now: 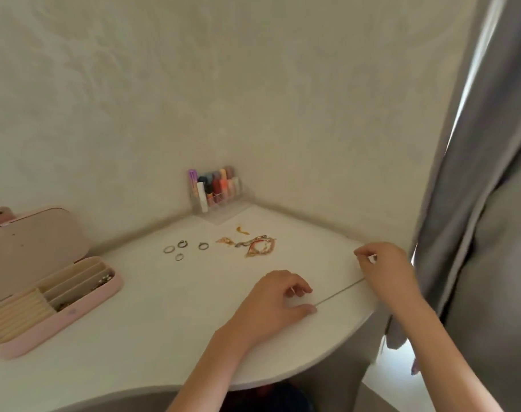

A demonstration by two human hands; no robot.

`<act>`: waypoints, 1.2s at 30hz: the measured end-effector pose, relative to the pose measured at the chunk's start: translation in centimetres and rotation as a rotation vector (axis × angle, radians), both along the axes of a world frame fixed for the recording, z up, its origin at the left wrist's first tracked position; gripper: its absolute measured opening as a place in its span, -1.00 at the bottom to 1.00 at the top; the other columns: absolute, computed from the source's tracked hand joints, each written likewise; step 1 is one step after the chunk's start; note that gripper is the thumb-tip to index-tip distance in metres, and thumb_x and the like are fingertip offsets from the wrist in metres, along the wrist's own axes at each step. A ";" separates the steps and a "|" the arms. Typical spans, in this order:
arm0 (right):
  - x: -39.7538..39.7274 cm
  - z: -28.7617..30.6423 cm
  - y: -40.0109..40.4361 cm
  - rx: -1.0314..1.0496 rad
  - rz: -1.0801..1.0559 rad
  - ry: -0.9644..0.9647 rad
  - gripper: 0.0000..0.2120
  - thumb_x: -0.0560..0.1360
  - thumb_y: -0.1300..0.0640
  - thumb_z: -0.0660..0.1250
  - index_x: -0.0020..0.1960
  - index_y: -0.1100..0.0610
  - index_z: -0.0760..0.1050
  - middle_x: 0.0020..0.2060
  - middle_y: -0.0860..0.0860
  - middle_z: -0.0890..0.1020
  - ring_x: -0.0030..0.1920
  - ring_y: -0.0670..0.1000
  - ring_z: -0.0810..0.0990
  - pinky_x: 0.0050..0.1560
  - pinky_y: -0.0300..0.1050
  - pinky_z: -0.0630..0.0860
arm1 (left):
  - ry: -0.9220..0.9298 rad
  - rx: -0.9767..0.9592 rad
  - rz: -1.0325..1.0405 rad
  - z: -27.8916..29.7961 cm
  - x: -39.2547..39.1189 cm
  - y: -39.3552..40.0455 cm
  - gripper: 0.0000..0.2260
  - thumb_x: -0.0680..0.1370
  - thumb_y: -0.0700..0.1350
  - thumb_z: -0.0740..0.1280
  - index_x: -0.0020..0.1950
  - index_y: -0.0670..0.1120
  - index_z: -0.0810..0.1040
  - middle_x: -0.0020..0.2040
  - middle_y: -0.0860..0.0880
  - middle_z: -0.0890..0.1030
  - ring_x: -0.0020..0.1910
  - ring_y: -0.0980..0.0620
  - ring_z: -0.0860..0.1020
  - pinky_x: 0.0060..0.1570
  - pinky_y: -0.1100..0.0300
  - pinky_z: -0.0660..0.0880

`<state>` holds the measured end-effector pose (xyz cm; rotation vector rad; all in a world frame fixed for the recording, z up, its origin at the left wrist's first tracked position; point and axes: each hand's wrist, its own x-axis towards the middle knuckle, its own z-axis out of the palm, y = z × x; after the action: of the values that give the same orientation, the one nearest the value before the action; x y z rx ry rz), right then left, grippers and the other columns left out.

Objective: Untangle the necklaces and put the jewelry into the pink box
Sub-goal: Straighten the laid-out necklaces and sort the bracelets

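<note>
The pink box (60,318) is lying open at the left of the surface (164,316), well apart from both hands, its lid tilting back; its long compartments are holding a few small dark pieces, too blurred to name, and its near end is showing a row of cream ring rolls. A thin chain (339,292) is stretching taut in a straight line between the two hands, its long axis running from the left hand (278,298) up and away to the right hand (381,263). The left fingers (308,309) are curling and pinching the chain's near end against the surface; the right fingers (361,253) are curling too, and seem to be pinching the far end. Beyond the left fingers, four rings (183,249) are lying apart, and just right of them a tangle (253,244) of gold and red chains. A clear rack (216,190) of coloured tubes is standing in the corner.
</note>
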<state>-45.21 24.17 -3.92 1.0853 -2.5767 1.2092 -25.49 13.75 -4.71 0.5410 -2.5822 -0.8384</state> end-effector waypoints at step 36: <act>0.4 -1.4 1.8 -0.091 0.239 -0.020 -0.72 0.51 0.36 0.27 0.00 0.02 0.61 -0.14 0.00 0.56 -0.10 -0.01 0.56 -0.13 -0.32 0.36 | 0.152 0.049 0.153 -0.4 -0.7 -0.2 -0.83 0.52 -0.19 0.34 0.05 0.05 0.55 -0.07 0.14 0.56 -0.08 0.27 0.49 -0.06 0.48 0.38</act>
<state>-44.78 25.95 -5.35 1.3982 -2.4323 1.3788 -26.16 13.60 -5.08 0.6534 -2.3561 -0.8573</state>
